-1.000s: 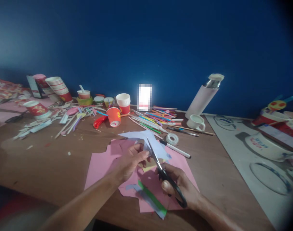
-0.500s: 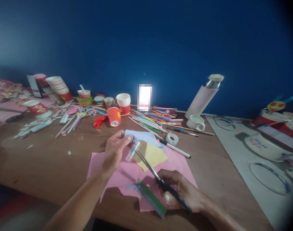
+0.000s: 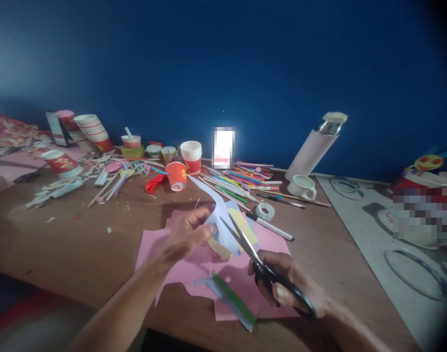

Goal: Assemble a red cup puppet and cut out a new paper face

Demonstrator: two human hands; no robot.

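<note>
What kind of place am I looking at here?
Probably a craft corner, though whether at home, school or a workshop I can't tell. The right hand holds scissors, the left hand pinches pale blue paper, and paper cups stand on the table.

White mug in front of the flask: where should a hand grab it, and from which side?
Probably best by its handle, from the right, with the right hand once that has put the scissors down. The white mug stands upright, its looped handle sticking out to the right, with the flask close behind.
</note>
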